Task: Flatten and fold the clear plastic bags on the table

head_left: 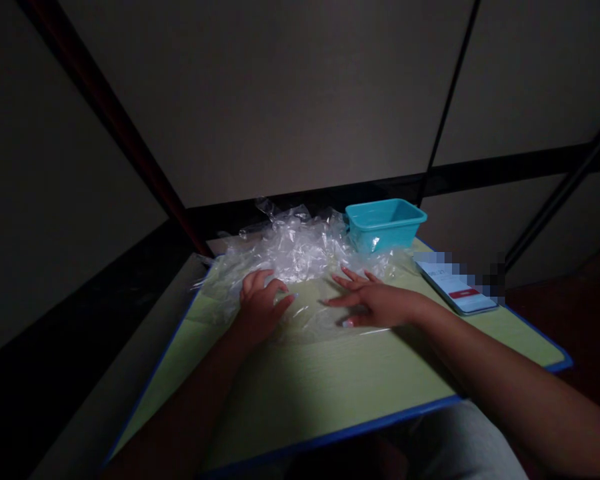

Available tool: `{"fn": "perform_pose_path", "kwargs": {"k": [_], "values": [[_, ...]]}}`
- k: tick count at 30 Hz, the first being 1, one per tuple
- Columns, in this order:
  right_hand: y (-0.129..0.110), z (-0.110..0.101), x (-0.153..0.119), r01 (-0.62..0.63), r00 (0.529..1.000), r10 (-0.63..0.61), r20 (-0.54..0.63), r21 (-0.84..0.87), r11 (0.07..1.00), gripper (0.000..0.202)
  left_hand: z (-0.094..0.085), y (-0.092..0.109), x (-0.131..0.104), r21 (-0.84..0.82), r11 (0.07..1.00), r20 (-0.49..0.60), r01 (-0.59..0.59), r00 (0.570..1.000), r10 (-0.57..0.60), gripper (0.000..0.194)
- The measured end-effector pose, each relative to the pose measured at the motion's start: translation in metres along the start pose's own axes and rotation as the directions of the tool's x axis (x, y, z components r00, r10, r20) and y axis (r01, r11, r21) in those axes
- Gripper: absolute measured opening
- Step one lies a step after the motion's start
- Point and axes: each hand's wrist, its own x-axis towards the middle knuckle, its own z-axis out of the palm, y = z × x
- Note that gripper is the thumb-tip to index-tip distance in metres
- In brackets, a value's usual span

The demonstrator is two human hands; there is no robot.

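Observation:
A flat sheet of clear plastic film or bag (305, 317) lies on the pale green tabletop, its near edge catching the light. My left hand (263, 299) rests on its left part, fingers bent and apart, thumb pointing right. Over its right part my right hand (363, 297) lies with fingers spread, holding nothing. Beyond both hands a crumpled heap of clear plastic bags (300, 243) spreads across the far side of the table. Whether the flat piece joins the heap I cannot tell.
A turquoise plastic basket (387, 235) stands at the far right, touching the heap. To the right lies a phone (455, 285) with its screen lit. The small table (300, 393) has a blue edge. Behind it rise cabinet panels (290, 100). My knee (460, 440) shows below.

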Motion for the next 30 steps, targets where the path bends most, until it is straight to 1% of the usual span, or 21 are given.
{"fn": "perform_pose_path", "kwargs": {"k": [3,6,11,14,18,21,23,25,27,28,30], "values": [[-0.007,0.006,0.0,0.071,0.995,-0.071,0.063,0.013,0.997,0.054,0.001,-0.001,0.0,-0.002,1.0,-0.017,-0.015,1.0,0.015,0.027],[-0.01,0.011,0.001,0.107,0.991,-0.109,0.081,0.027,0.994,0.055,-0.002,-0.001,0.0,0.007,1.0,0.015,0.013,1.0,-0.013,0.024],[-0.01,0.011,0.001,0.083,0.994,-0.083,0.066,0.013,0.996,0.058,-0.007,-0.001,0.001,0.025,0.999,0.079,0.029,0.996,-0.031,0.021],[-0.01,0.01,0.001,0.096,0.992,-0.097,0.076,0.021,0.995,0.056,-0.009,0.002,0.001,0.039,0.998,0.1,0.048,0.994,-0.052,0.02],[-0.011,0.012,0.001,0.116,0.991,-0.118,0.055,0.04,0.992,0.064,-0.018,0.009,0.002,0.073,0.987,0.102,0.142,0.984,-0.149,0.016],[-0.011,0.013,0.001,0.091,0.995,-0.092,0.026,0.037,0.995,0.071,-0.029,0.013,0.003,0.107,0.971,0.085,0.213,0.971,-0.222,0.015],[-0.011,0.015,0.002,0.08,0.997,-0.08,0.006,0.036,0.996,0.073,-0.036,0.011,0.002,0.14,0.962,0.145,0.234,0.956,-0.254,0.012],[-0.013,0.017,0.003,0.088,0.996,-0.087,-0.014,0.046,0.995,0.076,-0.041,0.008,0.001,0.185,0.956,0.265,0.227,0.925,-0.271,0.01],[-0.015,0.019,0.004,0.101,0.995,-0.099,-0.031,0.063,0.993,0.079,-0.043,0.005,0.0,0.213,0.955,0.367,0.205,0.889,-0.272,0.012],[-0.017,0.021,0.005,0.106,0.994,-0.104,-0.036,0.069,0.992,0.08,-0.043,0.004,-0.001,0.218,0.957,0.396,0.189,0.879,-0.264,0.013],[-0.021,0.023,0.007,0.115,0.993,-0.112,-0.043,0.069,0.991,0.083,-0.043,0.004,-0.002,0.215,0.962,0.413,0.168,0.877,-0.246,0.013]]}}
